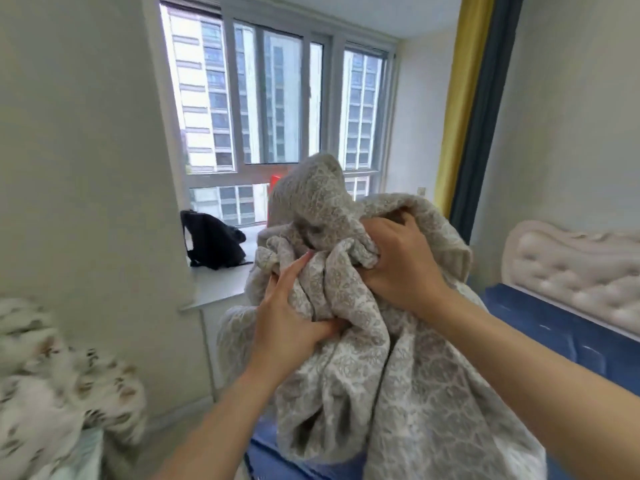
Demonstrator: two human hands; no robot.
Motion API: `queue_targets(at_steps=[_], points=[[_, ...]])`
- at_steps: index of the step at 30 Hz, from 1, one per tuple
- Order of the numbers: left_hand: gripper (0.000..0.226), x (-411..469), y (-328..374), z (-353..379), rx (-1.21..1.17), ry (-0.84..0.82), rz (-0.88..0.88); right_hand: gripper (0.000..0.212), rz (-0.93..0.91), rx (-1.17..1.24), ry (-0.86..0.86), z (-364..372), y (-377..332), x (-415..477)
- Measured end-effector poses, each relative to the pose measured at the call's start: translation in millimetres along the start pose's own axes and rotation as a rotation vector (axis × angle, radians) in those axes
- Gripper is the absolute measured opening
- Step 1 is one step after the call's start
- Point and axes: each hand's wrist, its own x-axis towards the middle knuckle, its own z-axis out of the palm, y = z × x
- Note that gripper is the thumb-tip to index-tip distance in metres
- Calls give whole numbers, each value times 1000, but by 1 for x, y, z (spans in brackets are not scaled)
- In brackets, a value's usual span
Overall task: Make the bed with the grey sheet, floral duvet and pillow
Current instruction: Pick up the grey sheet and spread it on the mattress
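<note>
I hold the bunched grey patterned sheet [363, 368] up in front of me, over the blue mattress [561, 337]. My left hand [291, 317] grips a fold of it low on the left, thumb pressed into the cloth. My right hand [401, 261] clutches a gathered handful higher up on the right. The sheet hangs down in heavy folds and hides the near part of the bed. A floral duvet [59, 386], white with brown flowers, lies heaped and blurred at the lower left. No pillow shows.
A cream tufted headboard [575, 271] stands at the right behind the mattress. A black bag [214, 244] sits on the white window sill. A large window fills the back wall, with yellow and dark curtains [474, 109] to its right. A white wall is close on the left.
</note>
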Motion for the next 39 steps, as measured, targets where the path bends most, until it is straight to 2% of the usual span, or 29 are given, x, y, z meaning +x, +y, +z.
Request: queue_targets(at_steps=[6, 9, 14, 20, 25, 28, 33, 36, 39], points=[[94, 24, -29, -197, 145, 270, 63, 35, -215, 223, 72, 98, -146, 121], [94, 33, -52, -298, 235, 363, 85, 40, -289, 298, 115, 152, -226, 174], [93, 49, -89, -444, 376, 466, 85, 35, -368, 427, 187, 240, -340, 250], [88, 69, -130, -586, 500, 558, 80, 27, -417, 578, 280, 332, -453, 326], [87, 84, -177, -672, 595, 631, 63, 34, -477, 683, 299, 419, -517, 376], [86, 94, -222, -714, 652, 664, 6, 40, -529, 743, 283, 486, -546, 399], [88, 119, -316, -785, 771, 740, -127, 50, -611, 812, 151, 630, -592, 447], [92, 128, -391, -825, 834, 734, -331, 47, -650, 743, 28, 728, -620, 463], [95, 109, -472, -848, 907, 596, -576, 57, -665, 589, -149, 819, -638, 442]])
